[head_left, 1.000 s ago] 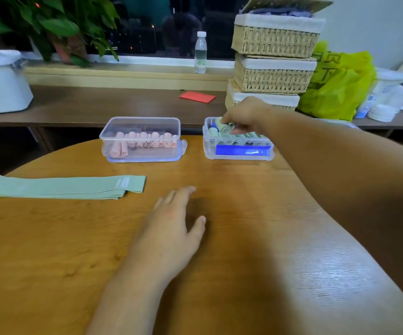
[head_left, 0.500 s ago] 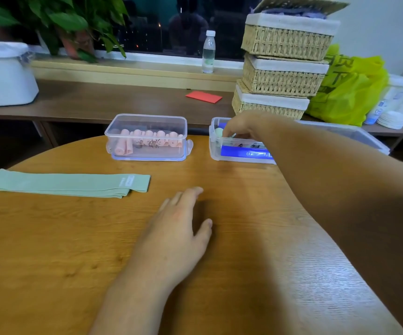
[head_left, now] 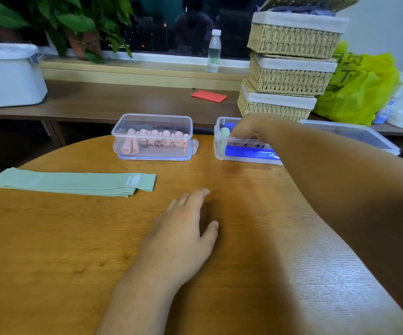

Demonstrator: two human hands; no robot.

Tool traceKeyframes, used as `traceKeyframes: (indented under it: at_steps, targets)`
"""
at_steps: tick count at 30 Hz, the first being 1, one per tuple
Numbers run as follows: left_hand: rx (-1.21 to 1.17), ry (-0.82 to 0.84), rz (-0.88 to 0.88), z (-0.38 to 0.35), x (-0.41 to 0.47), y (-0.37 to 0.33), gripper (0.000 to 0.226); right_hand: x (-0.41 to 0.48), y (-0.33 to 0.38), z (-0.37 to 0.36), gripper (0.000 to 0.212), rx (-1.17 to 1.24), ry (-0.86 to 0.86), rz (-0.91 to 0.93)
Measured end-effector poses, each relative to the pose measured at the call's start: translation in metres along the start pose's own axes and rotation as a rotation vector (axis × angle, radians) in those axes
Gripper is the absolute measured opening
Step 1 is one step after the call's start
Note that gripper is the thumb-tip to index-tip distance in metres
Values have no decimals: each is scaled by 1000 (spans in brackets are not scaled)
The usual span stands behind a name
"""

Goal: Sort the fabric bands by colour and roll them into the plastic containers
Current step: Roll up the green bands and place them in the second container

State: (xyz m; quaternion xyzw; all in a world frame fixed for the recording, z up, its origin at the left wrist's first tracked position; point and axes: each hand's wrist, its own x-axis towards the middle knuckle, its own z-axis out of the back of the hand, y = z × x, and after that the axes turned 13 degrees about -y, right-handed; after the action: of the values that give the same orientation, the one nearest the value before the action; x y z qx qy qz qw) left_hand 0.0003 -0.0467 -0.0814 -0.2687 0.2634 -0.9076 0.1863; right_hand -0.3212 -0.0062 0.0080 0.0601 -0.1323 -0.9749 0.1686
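At centre-right of frame, R hand (head_left: 248, 128) dips into clear box (head_left: 219, 152) at the table's far edge. Fingertips hidden inside, so can't tell if it grasps anything. Green roll (head_left: 224, 132) stands at the box's left end, blue band (head_left: 246, 151) lies along its front wall. Just left, 2nd box (head_left: 152, 117) w/ pink rolls (head_left: 154, 139). L hand (head_left: 183, 228) lies flat on table (head_left: 50, 238), fingers straight, holding nothing. Flat green band (head_left: 70, 181) at mid-left, apart from both hands.
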Motion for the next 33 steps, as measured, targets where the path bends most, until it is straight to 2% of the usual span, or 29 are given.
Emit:
traceKeyframes:
  at_steps: [3,6,10,12,15,18,21,23,27,33]
  targets:
    - [0,7,11,2,0,-2,62,-5,-2,8,23,46,-55,34]
    - [-9,16,26,5,0,-2,63,-18,-6,9,21,33,-226,120]
    - [-16,19,42,10,-2,-1,60,-48,-10,-9,22,185,-465,325]
    - [-6,11,41,13,-3,2,57,-70,-4,-22,24,261,-503,462]
    - [9,-3,43,19,-5,11,54,-92,11,-48,18,316,-471,592]
    - [38,-30,73,25,-6,23,53,-116,31,-74,11,432,-336,663]
    - [66,-80,118,28,-6,35,48,-130,53,-106,23,486,-114,666]
    - [72,-133,150,29,-6,39,38,-134,66,-125,34,512,-40,648]
    - [76,-201,214,27,-2,44,25,-134,74,-137,48,539,-100,667]
    - [55,-233,216,24,1,39,9,-151,46,-128,36,574,-238,690]
